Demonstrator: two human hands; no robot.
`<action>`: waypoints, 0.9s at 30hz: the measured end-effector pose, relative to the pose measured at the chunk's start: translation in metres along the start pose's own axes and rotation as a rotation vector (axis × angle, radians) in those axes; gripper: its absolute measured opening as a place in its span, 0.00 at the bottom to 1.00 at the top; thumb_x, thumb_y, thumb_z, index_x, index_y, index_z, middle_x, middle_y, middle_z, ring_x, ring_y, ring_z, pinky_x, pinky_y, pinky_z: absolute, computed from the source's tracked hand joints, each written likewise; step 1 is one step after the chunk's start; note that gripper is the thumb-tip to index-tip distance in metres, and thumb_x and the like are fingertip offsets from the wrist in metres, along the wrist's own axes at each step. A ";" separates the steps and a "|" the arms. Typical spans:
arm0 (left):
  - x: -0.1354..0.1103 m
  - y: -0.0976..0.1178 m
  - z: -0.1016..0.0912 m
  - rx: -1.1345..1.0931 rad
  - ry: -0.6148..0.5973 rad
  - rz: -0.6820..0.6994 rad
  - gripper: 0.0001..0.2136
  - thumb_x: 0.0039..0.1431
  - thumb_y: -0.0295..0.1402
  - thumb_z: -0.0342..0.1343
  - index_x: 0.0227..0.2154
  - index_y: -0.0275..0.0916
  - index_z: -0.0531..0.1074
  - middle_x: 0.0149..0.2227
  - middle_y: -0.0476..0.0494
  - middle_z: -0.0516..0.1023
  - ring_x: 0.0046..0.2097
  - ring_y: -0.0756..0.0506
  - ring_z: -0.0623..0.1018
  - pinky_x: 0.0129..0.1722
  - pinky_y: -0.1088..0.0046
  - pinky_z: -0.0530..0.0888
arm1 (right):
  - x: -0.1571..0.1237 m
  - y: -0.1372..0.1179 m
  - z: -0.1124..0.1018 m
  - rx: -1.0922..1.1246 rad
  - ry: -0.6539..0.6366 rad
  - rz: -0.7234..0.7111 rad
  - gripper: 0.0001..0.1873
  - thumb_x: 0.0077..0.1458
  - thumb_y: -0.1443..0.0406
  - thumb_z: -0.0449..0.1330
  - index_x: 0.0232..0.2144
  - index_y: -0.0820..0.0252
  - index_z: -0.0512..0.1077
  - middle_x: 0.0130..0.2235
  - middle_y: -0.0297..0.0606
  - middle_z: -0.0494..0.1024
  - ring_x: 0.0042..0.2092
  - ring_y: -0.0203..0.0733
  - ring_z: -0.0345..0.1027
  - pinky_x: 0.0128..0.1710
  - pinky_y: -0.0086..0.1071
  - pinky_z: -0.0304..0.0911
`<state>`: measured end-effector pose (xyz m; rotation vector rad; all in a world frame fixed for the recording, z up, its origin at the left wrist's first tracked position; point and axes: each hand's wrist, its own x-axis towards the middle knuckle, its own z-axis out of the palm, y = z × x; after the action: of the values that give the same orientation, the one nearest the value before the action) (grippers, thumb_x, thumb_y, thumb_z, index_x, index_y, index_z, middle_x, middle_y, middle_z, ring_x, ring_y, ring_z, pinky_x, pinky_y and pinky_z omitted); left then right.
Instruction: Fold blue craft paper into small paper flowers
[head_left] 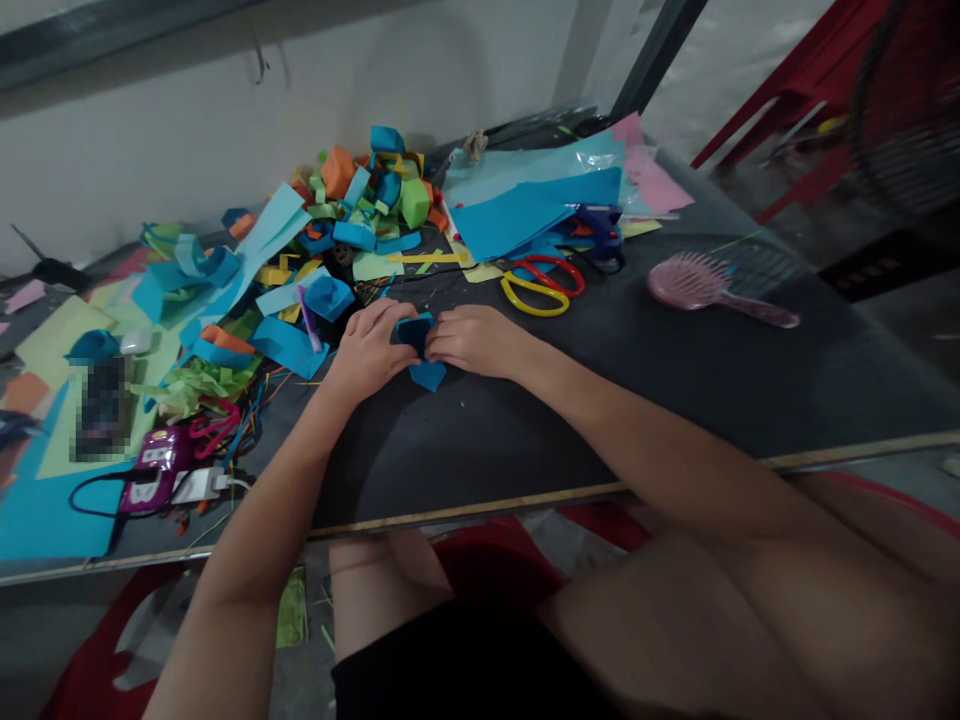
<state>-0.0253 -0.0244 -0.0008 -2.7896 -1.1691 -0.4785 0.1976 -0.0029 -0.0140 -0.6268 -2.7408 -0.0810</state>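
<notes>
Between my two hands is a small folded blue paper piece (428, 375), its upper part opened into a dark hollow and a pointed flap hanging toward me. My left hand (375, 345) grips its left side, thumb in front and fingers behind. On the other side, the fingertips of my right hand (476, 340) pinch its right edge. Both hands stay low over the dark tabletop (480, 440). Just beyond my right hand lie scissors (536, 293) with red and yellow handles. Left of my left hand are a folded blue paper shape (328, 297) and a purple stick (308, 320).
A heap of folded coloured paper boxes (375, 195) stands against the wall. Blue paper sheets (517, 220) and a blue-handled tool (598, 232) lie behind the scissors. A pink hairbrush (697, 283) rests at right. Far left are a purple power strip (156, 468) and cables.
</notes>
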 end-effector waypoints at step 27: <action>-0.005 0.002 -0.016 -0.009 -0.248 0.046 0.14 0.56 0.44 0.63 0.43 0.47 0.81 0.72 0.46 0.49 0.70 0.27 0.49 0.65 0.46 0.50 | 0.007 -0.019 -0.042 0.055 -0.435 0.367 0.14 0.57 0.60 0.62 0.45 0.43 0.80 0.38 0.39 0.83 0.37 0.47 0.75 0.29 0.33 0.60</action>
<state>-0.0317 -0.0321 0.0128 -2.9411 -1.1429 -0.1371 0.1966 -0.0224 0.0282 -1.2442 -2.9573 0.2441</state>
